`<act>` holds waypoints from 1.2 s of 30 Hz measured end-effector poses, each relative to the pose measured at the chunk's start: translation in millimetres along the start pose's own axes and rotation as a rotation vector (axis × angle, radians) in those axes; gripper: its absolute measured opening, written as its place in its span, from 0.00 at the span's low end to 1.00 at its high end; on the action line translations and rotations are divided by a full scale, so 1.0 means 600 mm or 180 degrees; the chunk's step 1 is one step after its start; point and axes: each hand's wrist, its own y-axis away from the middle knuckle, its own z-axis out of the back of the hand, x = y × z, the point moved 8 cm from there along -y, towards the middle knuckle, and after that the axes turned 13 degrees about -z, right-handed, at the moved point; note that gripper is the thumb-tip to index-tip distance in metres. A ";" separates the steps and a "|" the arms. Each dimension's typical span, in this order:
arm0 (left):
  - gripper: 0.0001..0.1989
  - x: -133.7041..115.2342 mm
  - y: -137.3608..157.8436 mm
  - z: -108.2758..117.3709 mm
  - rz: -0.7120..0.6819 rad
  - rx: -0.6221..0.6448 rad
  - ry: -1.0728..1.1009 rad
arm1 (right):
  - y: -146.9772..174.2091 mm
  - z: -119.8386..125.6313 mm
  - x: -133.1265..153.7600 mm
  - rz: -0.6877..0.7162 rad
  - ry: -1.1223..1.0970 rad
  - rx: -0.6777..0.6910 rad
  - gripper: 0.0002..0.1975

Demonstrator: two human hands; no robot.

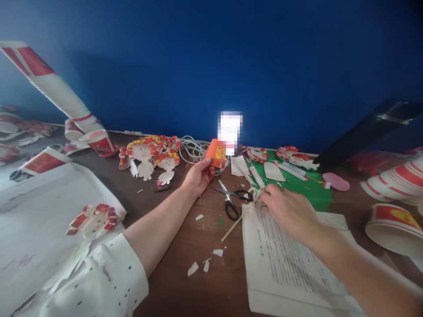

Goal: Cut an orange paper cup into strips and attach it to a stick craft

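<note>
My left hand (200,176) is closed on a small orange packet (217,153) with yellow characters, held upright above the back of the table. My right hand (287,207) is slightly blurred, its fingertips pinched together low over white paper scraps. A thin pale stick (231,229) slants up toward those fingertips; what they hold cannot be made out. Black-handled scissors (232,210) lie with blades apart between my hands. Under my right wrist are printed sheets (280,264). A green sheet (317,196) lies beyond, bearing a white tube (257,177) and markers (292,171).
Paper-cut dolls with red-and-white curls (144,158) stand behind my left forearm. Another doll (94,220) lies on a large white sheet (42,246) at left. Paper cups stand at left (101,141) and right (393,229). A coiled cable (193,147) lies by the blue wall (165,66).
</note>
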 end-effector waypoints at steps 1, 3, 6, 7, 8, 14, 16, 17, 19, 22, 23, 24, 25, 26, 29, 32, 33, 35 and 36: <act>0.03 0.001 0.000 0.000 0.0000 0.0009 0.0003 | 0.000 0.003 0.004 0.0099 -0.0006 -0.0034 0.13; 0.03 0.002 -0.001 -0.001 0.0005 0.0002 0.0046 | 0.003 0.007 0.004 0.0236 -0.0036 -0.0071 0.13; 0.03 0.003 -0.002 0.000 0.0026 -0.0044 0.0114 | 0.011 0.016 -0.019 0.0187 -0.0144 -0.0081 0.12; 0.03 0.004 -0.002 0.001 0.0037 -0.0061 0.0113 | 0.014 0.020 -0.029 0.0130 -0.0249 -0.0046 0.11; 0.03 0.004 -0.001 0.001 0.0041 -0.0082 0.0108 | 0.017 0.028 -0.039 0.0050 -0.0385 -0.0034 0.11; 0.04 0.004 -0.001 -0.003 -0.0020 -0.0013 0.0090 | -0.003 0.104 -0.029 -0.0541 -0.1689 -0.0293 0.08; 0.05 0.006 -0.002 -0.006 -0.0044 0.0072 0.0080 | -0.028 0.110 0.002 -0.0598 -0.2299 -0.0126 0.08; 0.06 0.007 -0.002 -0.007 -0.0058 0.0119 0.0079 | -0.043 0.106 0.019 -0.0639 -0.2601 0.0026 0.08; 0.09 0.007 -0.002 -0.010 -0.0112 0.0190 0.0117 | -0.077 0.091 0.047 -0.0684 -0.3140 0.0304 0.08; 0.10 0.006 0.001 -0.017 -0.0142 0.0330 0.0180 | -0.125 0.065 0.070 -0.0748 -0.3716 0.0634 0.11; 0.11 0.005 0.002 -0.018 -0.0143 0.0326 0.0184 | -0.139 0.057 0.072 -0.0789 -0.3843 0.0736 0.11; 0.11 0.006 0.003 -0.019 -0.0124 0.0338 0.0171 | -0.151 0.052 0.072 -0.0816 -0.3957 0.0778 0.11; 0.11 0.006 0.004 -0.017 -0.0103 0.0283 0.0149 | -0.161 0.048 0.069 -0.0846 -0.4010 0.0776 0.10; 0.11 0.006 0.004 -0.016 -0.0102 0.0246 0.0124 | -0.170 0.047 0.064 -0.0887 -0.4018 0.0726 0.09; 0.11 0.008 0.004 -0.015 -0.0085 0.0208 0.0028 | -0.182 0.045 0.046 -0.0991 -0.3989 0.0504 0.08; 0.13 0.010 0.003 -0.016 -0.0086 0.0233 -0.0040 | -0.183 0.034 0.034 -0.1085 -0.4120 0.0417 0.09; 0.13 0.010 0.003 -0.016 -0.0090 0.0238 -0.0066 | -0.183 0.029 0.033 -0.1105 -0.4149 0.0418 0.10; 0.14 0.010 0.003 -0.016 -0.0100 0.0256 -0.0133 | -0.183 0.020 0.033 -0.1081 -0.4192 0.0429 0.10; 0.14 0.010 0.003 -0.016 -0.0101 0.0272 -0.0175 | -0.183 0.018 0.034 -0.1041 -0.4209 0.0420 0.11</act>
